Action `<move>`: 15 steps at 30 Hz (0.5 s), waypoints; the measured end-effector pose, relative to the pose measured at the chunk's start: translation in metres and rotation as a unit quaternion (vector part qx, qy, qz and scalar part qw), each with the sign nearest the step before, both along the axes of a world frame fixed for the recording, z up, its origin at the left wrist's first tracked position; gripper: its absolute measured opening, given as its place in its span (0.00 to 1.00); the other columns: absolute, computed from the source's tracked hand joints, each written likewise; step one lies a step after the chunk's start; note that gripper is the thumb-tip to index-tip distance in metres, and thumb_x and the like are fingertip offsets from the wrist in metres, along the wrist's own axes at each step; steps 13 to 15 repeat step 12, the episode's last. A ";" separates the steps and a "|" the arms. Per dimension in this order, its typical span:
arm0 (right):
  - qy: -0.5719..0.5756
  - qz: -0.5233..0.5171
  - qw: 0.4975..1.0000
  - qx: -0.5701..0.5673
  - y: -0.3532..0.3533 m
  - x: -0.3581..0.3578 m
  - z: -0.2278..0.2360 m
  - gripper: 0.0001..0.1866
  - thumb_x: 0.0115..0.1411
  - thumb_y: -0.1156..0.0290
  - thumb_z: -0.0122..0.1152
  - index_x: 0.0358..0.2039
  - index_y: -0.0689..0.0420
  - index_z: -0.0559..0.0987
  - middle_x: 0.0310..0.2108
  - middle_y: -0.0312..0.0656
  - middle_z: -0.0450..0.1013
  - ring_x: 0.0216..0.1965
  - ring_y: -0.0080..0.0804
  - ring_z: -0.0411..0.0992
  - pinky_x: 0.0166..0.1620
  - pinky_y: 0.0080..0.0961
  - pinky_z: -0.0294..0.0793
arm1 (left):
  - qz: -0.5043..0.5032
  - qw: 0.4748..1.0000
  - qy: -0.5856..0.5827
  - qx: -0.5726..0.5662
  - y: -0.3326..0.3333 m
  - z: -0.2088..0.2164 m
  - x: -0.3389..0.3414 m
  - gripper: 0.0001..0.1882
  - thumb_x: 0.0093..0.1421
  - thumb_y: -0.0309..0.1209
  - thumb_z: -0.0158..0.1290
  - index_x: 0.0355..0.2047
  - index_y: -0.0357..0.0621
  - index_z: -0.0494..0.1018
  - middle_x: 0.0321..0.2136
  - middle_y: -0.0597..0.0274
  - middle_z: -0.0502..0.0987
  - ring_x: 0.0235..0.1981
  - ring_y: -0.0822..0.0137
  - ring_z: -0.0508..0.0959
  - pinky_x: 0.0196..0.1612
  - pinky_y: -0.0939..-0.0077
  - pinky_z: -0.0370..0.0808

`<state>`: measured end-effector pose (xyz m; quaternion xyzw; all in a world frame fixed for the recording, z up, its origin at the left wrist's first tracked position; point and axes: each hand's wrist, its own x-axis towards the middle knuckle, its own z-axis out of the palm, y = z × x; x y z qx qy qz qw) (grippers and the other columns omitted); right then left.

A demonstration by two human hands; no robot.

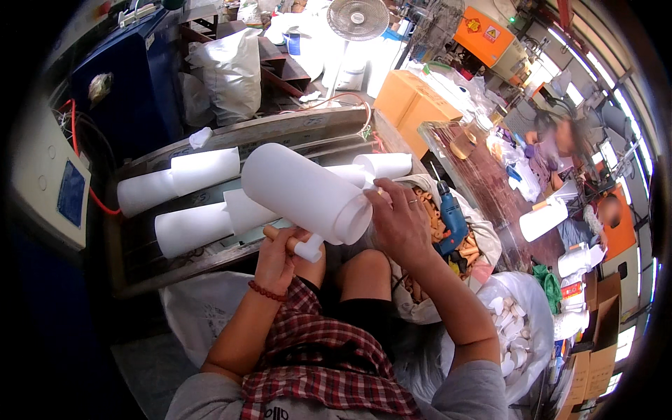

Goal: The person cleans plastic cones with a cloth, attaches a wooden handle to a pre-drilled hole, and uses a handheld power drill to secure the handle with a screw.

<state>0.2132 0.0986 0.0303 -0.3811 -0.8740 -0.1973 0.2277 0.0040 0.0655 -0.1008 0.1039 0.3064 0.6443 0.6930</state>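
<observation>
A large white plastic cylinder (297,185) with a narrower neck (353,220) hangs tilted in front of me, its neck end toward my right hand. My right hand (400,218) is closed, its fingers at the rim of that neck; a small white piece shows by the fingertips. Lower left, my left hand (275,257) grips a tan handle (271,232) with a white elbow-shaped fitting (309,248) on its end. The fitting is just below the cylinder's neck. More white cylinders (192,233) lie end to end in a long wooden trough (140,283) behind.
Right of my knees, a sack holds tan handles (360,269) and a blue power drill (451,218). A clear bag of white fittings (514,329) is beside it. A worn table (483,178) stands at right, with co-workers (556,136) beyond. A control box (52,185) is at left.
</observation>
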 end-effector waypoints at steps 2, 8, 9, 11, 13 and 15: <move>-0.019 -0.020 1.000 0.013 0.001 0.006 -0.006 0.20 0.50 0.74 0.56 0.46 0.57 0.72 0.45 0.42 0.67 0.43 0.40 0.68 0.43 0.34 0.68 | -0.003 1.000 -0.007 0.013 -0.001 0.000 -0.002 0.08 0.58 0.29 0.51 0.36 0.36 0.72 0.31 0.58 0.77 0.30 0.71 0.77 0.27 0.81 0.73; -0.028 -0.099 0.984 -0.143 -0.025 0.008 -0.029 0.22 0.52 0.60 0.61 0.44 0.57 0.72 0.43 0.42 0.68 0.43 0.38 0.69 0.40 0.33 0.68 | 0.057 0.998 0.002 0.000 -0.004 0.002 0.006 0.09 0.58 0.27 0.52 0.36 0.35 0.70 0.33 0.59 0.75 0.34 0.68 0.77 0.38 0.76 0.74; -0.021 -0.114 0.979 -0.168 -0.026 0.012 -0.037 0.23 0.52 0.57 0.62 0.44 0.57 0.72 0.43 0.42 0.68 0.43 0.39 0.69 0.40 0.33 0.68 | 0.055 0.998 0.010 -0.004 -0.004 0.002 0.008 0.09 0.57 0.27 0.52 0.37 0.35 0.70 0.34 0.59 0.75 0.35 0.68 0.76 0.38 0.76 0.74; 0.090 -0.105 0.942 -0.305 -0.028 0.014 -0.057 0.23 0.54 0.56 0.61 0.46 0.54 0.72 0.44 0.43 0.68 0.43 0.39 0.69 0.40 0.33 0.69 | 0.053 0.998 0.029 -0.010 -0.005 0.003 0.013 0.10 0.57 0.26 0.52 0.38 0.35 0.69 0.35 0.60 0.74 0.36 0.69 0.76 0.38 0.77 0.74; 0.146 -0.096 0.912 -0.370 -0.028 0.012 -0.067 0.23 0.55 0.55 0.60 0.48 0.53 0.71 0.44 0.44 0.68 0.43 0.40 0.69 0.40 0.33 0.69 | 0.051 0.998 0.032 -0.010 -0.006 0.003 0.013 0.10 0.57 0.26 0.52 0.38 0.35 0.69 0.35 0.60 0.74 0.36 0.69 0.76 0.38 0.77 0.74; 0.146 -0.096 0.912 -0.370 -0.028 0.012 -0.067 0.23 0.55 0.55 0.60 0.48 0.53 0.71 0.44 0.44 0.68 0.43 0.40 0.69 0.40 0.33 0.69 | 0.051 0.998 0.032 -0.010 -0.006 0.003 0.013 0.10 0.57 0.26 0.52 0.38 0.35 0.69 0.35 0.60 0.74 0.36 0.69 0.76 0.38 0.77 0.74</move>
